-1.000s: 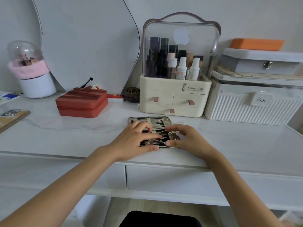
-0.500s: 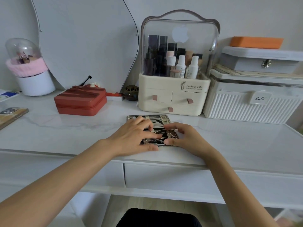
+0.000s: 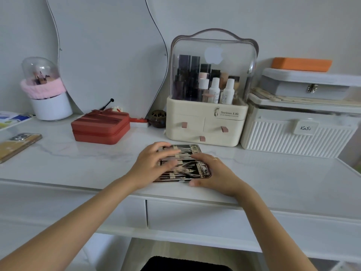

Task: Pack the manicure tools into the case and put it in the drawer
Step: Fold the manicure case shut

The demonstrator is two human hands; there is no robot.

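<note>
The manicure case [image 3: 192, 148] lies open and flat on the white marble desk [image 3: 273, 178], near its front edge, with metal tools strapped in rows inside. My left hand [image 3: 154, 163] rests on the case's left half, fingers spread over the tools and blurred. My right hand [image 3: 216, 176] cups the case's near right corner, thumb at the front edge and fingers on the rim. The nippers [image 3: 190, 169] show between the two hands. A shut drawer [image 3: 195, 214] sits in the desk front just below the case.
A red zipped box [image 3: 100, 127] stands at the back left, a phone [image 3: 18, 144] at the far left. Behind the case is a cream cosmetics organiser [image 3: 207, 122], and a white ribbed box [image 3: 298, 133] stands to its right. A mirror [image 3: 109, 53] leans on the wall.
My right hand has shifted to the case's near right corner, with the thumb now at the front edge. My left fingers have slid across the tools. The case stays flat on the desk.
</note>
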